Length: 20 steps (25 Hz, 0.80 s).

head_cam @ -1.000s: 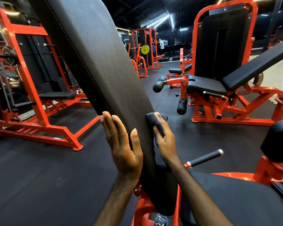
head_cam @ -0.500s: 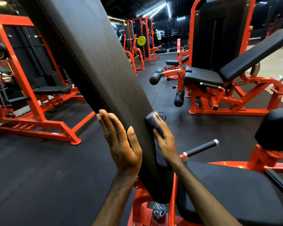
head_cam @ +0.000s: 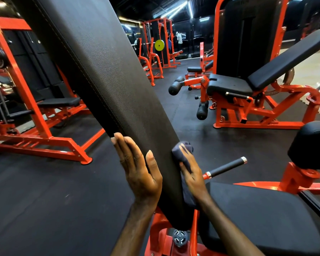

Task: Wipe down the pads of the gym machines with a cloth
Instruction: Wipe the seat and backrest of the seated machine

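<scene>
**Cloth on the right edge of the tilted back pad**

Here the long black back pad (head_cam: 107, 74) leans up and to the left, its skin pebbled like leather, with a stitched seam running near its left edge. The left hand (head_cam: 139, 172) lies flat against that left edge low on the pad, fingers straight and together, thumb spread onto the front face. The right hand (head_cam: 191, 174) presses a dark grey cloth (head_cam: 181, 150) to the pad's right edge; the soft, bunched fabric sticks out above the fingers, which curl over it, and hangs below the palm. The flat black seat pad (head_cam: 262, 215) lies just right of the wrist, on an orange steel frame (head_cam: 160, 235). A black-gripped handle (head_cam: 227, 166) juts out beyond it.
</scene>
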Available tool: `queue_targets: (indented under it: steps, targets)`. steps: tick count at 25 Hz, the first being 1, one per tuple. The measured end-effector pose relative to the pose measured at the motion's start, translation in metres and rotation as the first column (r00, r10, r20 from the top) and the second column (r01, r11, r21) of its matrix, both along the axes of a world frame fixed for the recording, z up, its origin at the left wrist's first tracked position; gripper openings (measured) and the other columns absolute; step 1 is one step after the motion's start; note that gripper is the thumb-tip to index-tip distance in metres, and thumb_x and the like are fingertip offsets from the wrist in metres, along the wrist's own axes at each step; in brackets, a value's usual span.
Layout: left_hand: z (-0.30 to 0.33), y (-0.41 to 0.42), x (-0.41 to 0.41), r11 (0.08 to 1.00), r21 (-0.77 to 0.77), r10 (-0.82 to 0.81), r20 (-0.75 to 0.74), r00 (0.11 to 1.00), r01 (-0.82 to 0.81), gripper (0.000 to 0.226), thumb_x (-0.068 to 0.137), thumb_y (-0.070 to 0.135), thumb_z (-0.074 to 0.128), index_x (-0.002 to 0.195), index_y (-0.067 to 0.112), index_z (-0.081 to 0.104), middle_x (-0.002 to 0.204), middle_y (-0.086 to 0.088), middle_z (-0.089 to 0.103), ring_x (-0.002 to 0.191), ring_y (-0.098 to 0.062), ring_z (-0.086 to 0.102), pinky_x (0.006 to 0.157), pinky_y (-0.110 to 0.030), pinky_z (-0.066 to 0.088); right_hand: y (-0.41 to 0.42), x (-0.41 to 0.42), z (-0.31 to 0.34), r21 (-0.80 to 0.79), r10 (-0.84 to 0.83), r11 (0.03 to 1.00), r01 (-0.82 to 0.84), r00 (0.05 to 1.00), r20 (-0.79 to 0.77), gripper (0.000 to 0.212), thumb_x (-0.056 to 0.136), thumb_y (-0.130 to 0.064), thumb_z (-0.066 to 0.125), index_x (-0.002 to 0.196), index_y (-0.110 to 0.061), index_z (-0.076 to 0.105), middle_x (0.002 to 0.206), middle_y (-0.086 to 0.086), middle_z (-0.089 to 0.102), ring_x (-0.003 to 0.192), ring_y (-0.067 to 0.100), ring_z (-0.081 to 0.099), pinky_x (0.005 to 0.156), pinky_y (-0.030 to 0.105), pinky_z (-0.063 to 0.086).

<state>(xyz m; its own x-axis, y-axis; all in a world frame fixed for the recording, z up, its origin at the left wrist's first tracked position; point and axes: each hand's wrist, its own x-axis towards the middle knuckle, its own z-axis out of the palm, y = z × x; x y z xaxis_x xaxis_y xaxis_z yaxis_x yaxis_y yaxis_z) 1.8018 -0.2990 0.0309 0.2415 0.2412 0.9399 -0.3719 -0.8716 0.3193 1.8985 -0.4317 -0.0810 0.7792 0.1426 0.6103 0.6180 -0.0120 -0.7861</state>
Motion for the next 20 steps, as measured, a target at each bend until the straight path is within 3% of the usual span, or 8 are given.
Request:
queue_targets:
  steps: [4,6,9,11,12,15,18,20]
  targets:
    - [-0.001,0.0,0.0,1.0,0.011,0.015,0.017,1.0,-0.015,0.059,0.107,0.009,0.048,0.153,-0.019,0.024,0.166,-0.032,0.014,0.159,-0.047,0.008,0.13,-0.052,0.014,0.004,0.026,0.015,0.044,-0.093,0.993,0.11,0.956,-0.277,0.047,0.108,-0.012,0.056,0.15,-0.033,0.055,0.151,-0.017,0.056,0.144,0.0,0.046,0.124,0.041,0.036]
    - [-0.002,0.001,0.0,1.0,0.013,0.018,0.017,1.0,-0.018,0.059,0.107,0.008,0.049,0.152,-0.02,0.024,0.166,-0.034,0.015,0.159,-0.047,0.008,0.13,-0.053,0.014,0.012,0.024,0.025,0.04,-0.061,0.997,0.072,0.974,-0.219,0.049,0.107,-0.011,0.056,0.154,-0.026,0.052,0.156,-0.011,0.052,0.149,0.005,0.042,0.126,0.036,0.033]
    - [-0.001,0.0,0.001,1.0,0.006,0.002,0.014,1.0,-0.002,0.059,0.106,0.007,0.049,0.152,-0.02,0.024,0.166,-0.032,0.014,0.16,-0.046,0.008,0.13,-0.052,0.013,0.002,0.001,-0.012,-0.008,-0.009,1.0,0.009,0.999,-0.044,0.054,0.106,-0.001,0.056,0.157,-0.013,0.046,0.164,-0.005,0.044,0.155,0.015,0.035,0.128,0.033,0.027]
    - [-0.002,0.0,0.001,1.0,0.007,-0.004,0.02,1.0,0.004,0.058,0.107,0.008,0.049,0.152,-0.02,0.025,0.165,-0.033,0.015,0.159,-0.047,0.009,0.13,-0.052,0.014,-0.008,-0.002,-0.035,-0.032,-0.058,0.998,0.056,0.995,-0.075,0.052,0.107,-0.005,0.055,0.157,-0.016,0.047,0.162,-0.009,0.046,0.154,0.013,0.037,0.129,0.042,0.028]
    - [-0.002,0.0,0.001,1.0,0.009,0.001,0.025,1.0,-0.002,0.058,0.107,0.008,0.049,0.152,-0.02,0.025,0.165,-0.033,0.015,0.158,-0.049,0.01,0.13,-0.052,0.014,-0.007,0.005,-0.031,-0.024,-0.088,0.996,0.085,0.983,-0.163,0.05,0.107,-0.009,0.055,0.155,-0.022,0.05,0.16,-0.012,0.048,0.152,0.01,0.04,0.128,0.046,0.03]
    - [-0.002,0.001,0.001,1.0,0.008,0.011,0.025,1.0,-0.012,0.058,0.106,0.007,0.05,0.152,-0.02,0.025,0.164,-0.034,0.015,0.157,-0.05,0.011,0.13,-0.054,0.015,0.005,0.014,-0.003,0.053,-0.09,0.992,0.112,0.944,-0.317,0.046,0.108,-0.015,0.056,0.152,-0.029,0.053,0.156,-0.013,0.052,0.149,0.006,0.042,0.127,0.042,0.032]
    - [-0.001,0.001,0.001,1.0,0.006,-0.008,0.027,1.0,0.008,0.057,0.109,0.009,0.049,0.152,-0.019,0.025,0.165,-0.033,0.016,0.159,-0.046,0.009,0.13,-0.053,0.015,0.003,-0.02,-0.016,0.026,-0.022,0.999,0.026,0.992,-0.125,0.051,0.106,-0.013,0.056,0.156,-0.019,0.048,0.162,-0.006,0.047,0.154,0.013,0.037,0.127,0.03,0.027]
    - [-0.002,0.0,0.0,1.0,0.001,-0.025,0.03,0.999,0.025,0.057,0.109,0.009,0.05,0.152,-0.019,0.025,0.165,-0.032,0.016,0.159,-0.046,0.01,0.13,-0.054,0.016,-0.008,-0.035,-0.039,0.014,-0.04,0.999,0.041,0.994,-0.102,0.051,0.106,-0.013,0.055,0.155,-0.023,0.048,0.162,-0.009,0.047,0.154,0.018,0.038,0.126,0.029,0.028]
